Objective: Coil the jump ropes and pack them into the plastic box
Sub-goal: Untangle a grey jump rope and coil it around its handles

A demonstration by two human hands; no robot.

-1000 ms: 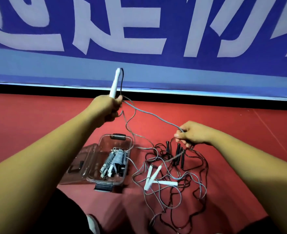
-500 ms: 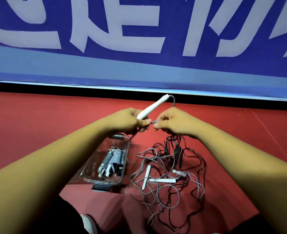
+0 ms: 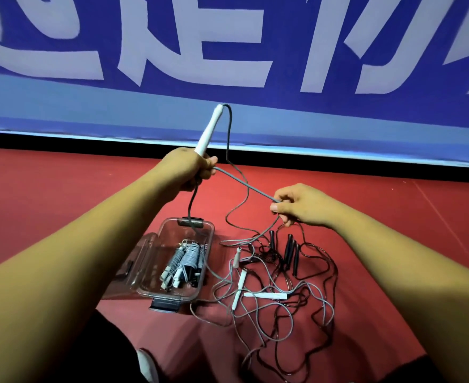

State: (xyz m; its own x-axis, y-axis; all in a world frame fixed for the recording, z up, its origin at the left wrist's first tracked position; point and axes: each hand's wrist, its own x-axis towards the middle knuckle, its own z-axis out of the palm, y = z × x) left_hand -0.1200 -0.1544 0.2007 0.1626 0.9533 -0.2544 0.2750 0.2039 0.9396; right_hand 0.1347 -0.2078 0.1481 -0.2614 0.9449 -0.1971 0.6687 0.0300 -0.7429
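Cord (image 3: 258, 190), thin grey; handle (image 3: 209, 130), tapered white

Soft, fairly bright indoor light, with wide-angle bending toward the edges.

The light seems to come from overhead. Shadows on the red floor (image 3: 62, 189) are faint, deepest beneath the plastic box (image 3: 178, 234) and along the bottom edge. Pale glints sit on the box's clear walls. The blue banner (image 3: 255, 109) and its white lettering look slightly smeared, and its lower border bows with lens distortion. The left forearm (image 3: 76, 272) and right forearm (image 3: 393, 272) swell large toward the lower corners. The tangled ropes (image 3: 277, 288) are reasonably sharp, though the thin dark cords melt into the floor lower down.
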